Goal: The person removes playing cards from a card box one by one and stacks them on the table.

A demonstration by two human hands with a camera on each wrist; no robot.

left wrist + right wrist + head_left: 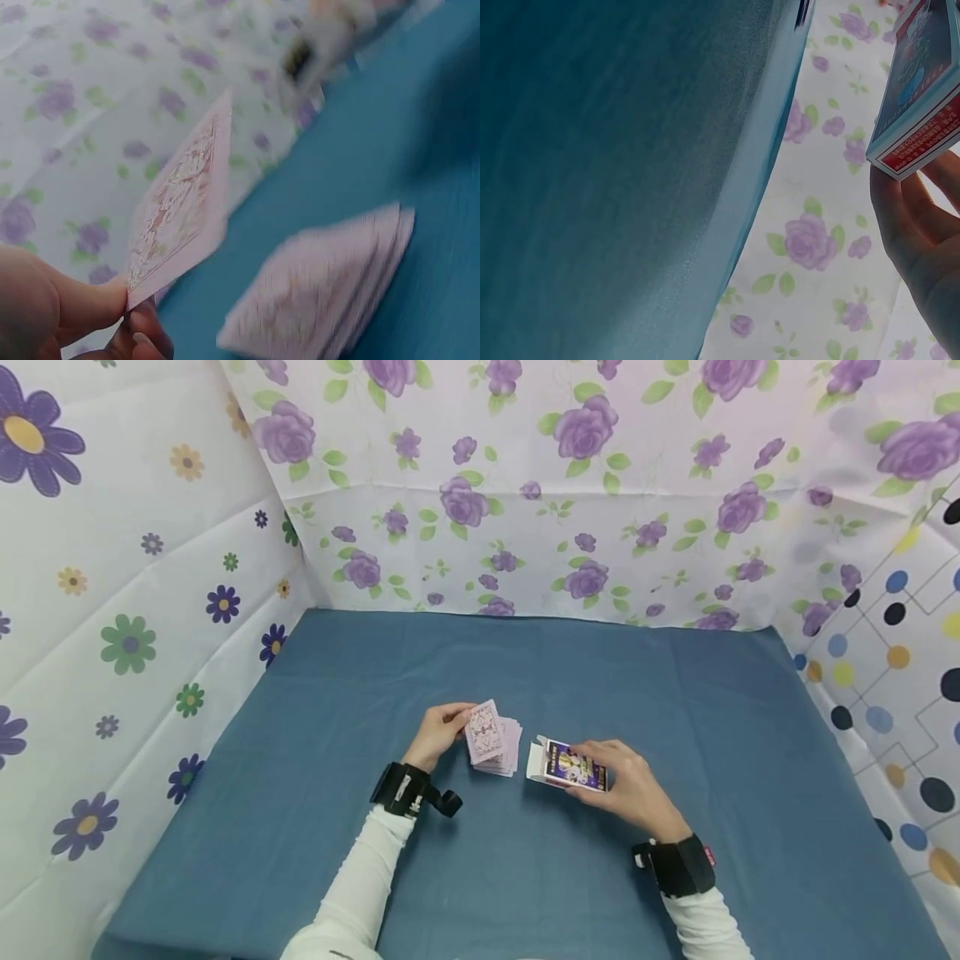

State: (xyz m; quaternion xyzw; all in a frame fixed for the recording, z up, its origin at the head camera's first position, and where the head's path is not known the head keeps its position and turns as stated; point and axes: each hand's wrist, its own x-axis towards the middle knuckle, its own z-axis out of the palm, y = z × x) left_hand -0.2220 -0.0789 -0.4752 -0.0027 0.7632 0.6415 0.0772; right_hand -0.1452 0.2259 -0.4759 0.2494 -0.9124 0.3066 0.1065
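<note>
My left hand (pixel 438 732) pinches a playing card (pixel 180 199) by its corner between thumb and fingers. The card has a pale pink patterned back and is raised beside a loose pile of the same playing cards (pixel 510 747) on the blue cloth. In the left wrist view the pile (pixel 315 292) is blurred, its edges spread unevenly. My right hand (pixel 626 777) grips a card box (pixel 576 766) with a dark picture front, its white flap open toward the cards. In the right wrist view the box (pixel 922 142) shows a red printed end.
A blue cloth (pixel 600 668) covers the table. Flowered white sheets (pixel 465 552) hang behind it and on the left, and a dotted sheet (pixel 892 718) hangs on the right. Black straps with cameras (pixel 678 866) circle both wrists.
</note>
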